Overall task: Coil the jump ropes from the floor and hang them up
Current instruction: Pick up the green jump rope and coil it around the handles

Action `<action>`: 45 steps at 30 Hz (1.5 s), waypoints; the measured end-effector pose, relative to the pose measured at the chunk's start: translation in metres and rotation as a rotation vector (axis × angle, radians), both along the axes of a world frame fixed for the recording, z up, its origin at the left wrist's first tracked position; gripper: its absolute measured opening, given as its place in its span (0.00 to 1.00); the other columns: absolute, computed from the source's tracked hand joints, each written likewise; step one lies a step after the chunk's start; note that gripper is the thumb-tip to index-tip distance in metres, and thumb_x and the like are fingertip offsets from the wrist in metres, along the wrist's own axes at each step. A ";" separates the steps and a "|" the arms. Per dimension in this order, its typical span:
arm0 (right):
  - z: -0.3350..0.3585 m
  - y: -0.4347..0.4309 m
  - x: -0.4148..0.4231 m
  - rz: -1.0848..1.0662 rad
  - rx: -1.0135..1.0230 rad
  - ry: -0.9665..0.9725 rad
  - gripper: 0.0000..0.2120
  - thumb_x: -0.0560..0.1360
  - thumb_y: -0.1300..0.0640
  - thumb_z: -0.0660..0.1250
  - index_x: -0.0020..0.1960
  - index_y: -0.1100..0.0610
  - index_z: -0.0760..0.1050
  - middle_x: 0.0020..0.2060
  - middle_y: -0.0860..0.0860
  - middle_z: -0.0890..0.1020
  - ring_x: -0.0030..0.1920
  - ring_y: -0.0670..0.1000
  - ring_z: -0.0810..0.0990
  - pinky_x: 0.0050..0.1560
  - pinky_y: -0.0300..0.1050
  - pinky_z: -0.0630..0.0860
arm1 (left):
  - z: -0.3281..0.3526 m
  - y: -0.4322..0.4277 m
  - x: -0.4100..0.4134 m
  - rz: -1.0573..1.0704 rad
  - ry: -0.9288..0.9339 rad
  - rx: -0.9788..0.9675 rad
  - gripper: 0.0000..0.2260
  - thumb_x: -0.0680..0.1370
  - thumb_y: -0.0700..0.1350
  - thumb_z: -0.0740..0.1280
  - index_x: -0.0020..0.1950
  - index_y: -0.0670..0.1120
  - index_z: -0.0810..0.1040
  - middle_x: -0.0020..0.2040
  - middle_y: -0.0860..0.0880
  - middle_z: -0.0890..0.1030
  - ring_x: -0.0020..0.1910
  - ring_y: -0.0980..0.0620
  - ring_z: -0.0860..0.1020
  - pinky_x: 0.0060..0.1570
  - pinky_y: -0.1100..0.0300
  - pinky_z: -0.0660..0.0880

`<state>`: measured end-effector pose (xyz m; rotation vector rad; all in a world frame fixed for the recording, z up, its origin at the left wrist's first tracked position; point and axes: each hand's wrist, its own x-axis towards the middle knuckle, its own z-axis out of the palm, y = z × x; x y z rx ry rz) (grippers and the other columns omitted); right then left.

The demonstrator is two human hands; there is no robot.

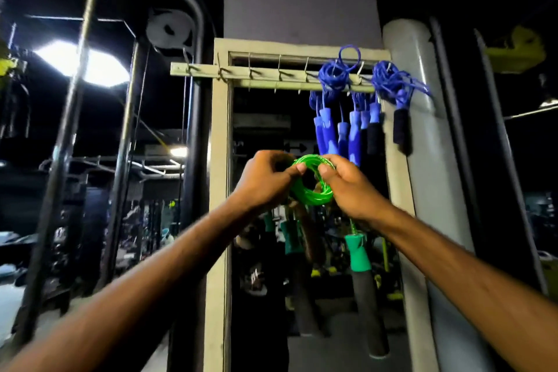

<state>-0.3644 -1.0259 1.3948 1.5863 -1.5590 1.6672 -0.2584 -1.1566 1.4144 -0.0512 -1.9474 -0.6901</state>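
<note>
Head view, both arms raised in front of a pale-framed mirror. Left hand (265, 180) and right hand (347, 187) both hold the green jump rope coil (314, 181) at chest height, below the hook rail (271, 77). Left grip: narrow, thumb and fingers pinched on the coil's left side. Right grip: narrow, thumb pressed on the upper right of the coil, fingers wrapped behind it. Coil is a tight ring of several turns, roughly upright, facing the camera. One green jump rope handle (360, 269) with a teal collar and dark foam lower part hangs straight down below the right hand on a short length of cord. More teal and dark handle shapes show below the left hand; cannot tell which are real and which are mirror reflections. Hook rail is a pale bar fixed across the top of the mirror frame (219, 160), with metal hooks along it; those toward the left end are bare. Blue jump ropes (338, 75) hang coiled from hooks at the right end, their blue and dark foam handles dangling just above the hands. Green coil does not touch the rail.
</note>
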 end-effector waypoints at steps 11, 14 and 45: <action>0.186 -0.066 -0.045 -0.178 -0.277 0.210 0.12 0.82 0.55 0.56 0.55 0.60 0.75 0.43 0.58 0.80 0.39 0.54 0.77 0.43 0.58 0.77 | 0.183 -0.042 -0.038 0.084 0.305 -0.190 0.12 0.74 0.51 0.73 0.43 0.42 0.85 0.28 0.51 0.79 0.22 0.61 0.74 0.26 0.66 0.71; 0.223 -0.082 -0.050 -0.221 -0.356 0.248 0.12 0.81 0.54 0.56 0.55 0.57 0.76 0.44 0.54 0.80 0.43 0.53 0.79 0.47 0.54 0.78 | 0.215 -0.049 -0.045 0.123 0.398 -0.169 0.12 0.73 0.52 0.75 0.42 0.43 0.85 0.28 0.50 0.80 0.24 0.56 0.79 0.28 0.62 0.78; 0.245 -0.123 -0.069 -0.680 -0.241 0.466 0.14 0.78 0.64 0.60 0.63 0.60 0.73 0.60 0.58 0.72 0.54 0.56 0.75 0.45 0.46 0.70 | 0.222 -0.078 -0.087 0.514 0.496 -0.333 0.12 0.78 0.44 0.69 0.61 0.45 0.81 0.58 0.46 0.83 0.33 0.62 0.75 0.27 0.76 0.69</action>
